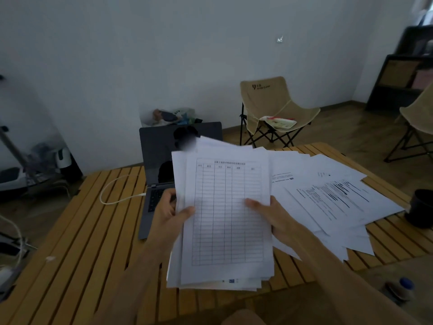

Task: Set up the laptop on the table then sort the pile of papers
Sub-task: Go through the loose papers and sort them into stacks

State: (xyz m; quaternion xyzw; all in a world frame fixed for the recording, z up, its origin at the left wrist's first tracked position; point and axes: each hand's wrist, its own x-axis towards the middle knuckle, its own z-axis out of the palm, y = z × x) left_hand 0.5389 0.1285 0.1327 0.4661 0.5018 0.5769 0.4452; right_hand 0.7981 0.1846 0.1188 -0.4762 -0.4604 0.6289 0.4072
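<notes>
1. Cable (112, 191), white and looped, lies on the slatted wooden table (89, 231) at the far left and runs to the side of the laptop (159, 160).
2. Laptop stands open on the table with its screen dark, so the first half of the task looks done; whether it is switched on cannot be told.
3. Left hand (168, 214) grips the left edge of a stack of papers (225, 219), thumb on the top sheet and fingers curled behind it.
4. Stack is held up, tilted toward the camera, in front of the laptop's right half; its top sheet is a printed table of blank rows, and the sheets beneath are fanned unevenly.
5. Right hand (271, 216) holds the right edge of the same stack, thumb pressed on the top sheet, the other fingers hidden behind the paper.
6. Loose sheets (332, 200) lie spread and overlapping on the table to the right, some with lines of text; these seem to be the part of the pile not yet gathered or already laid out, and I cannot tell which.
7. Dark cup (421, 207) sits at the table's right edge, just beside the spread sheets.
8. Sorting is the step in hand. The next move likely calls for judging the top sheet's kind, peeling it off with one hand while the other keeps the stack steady, and laying it with matching sheets without disturbing the spread or nudging the cup.
</notes>
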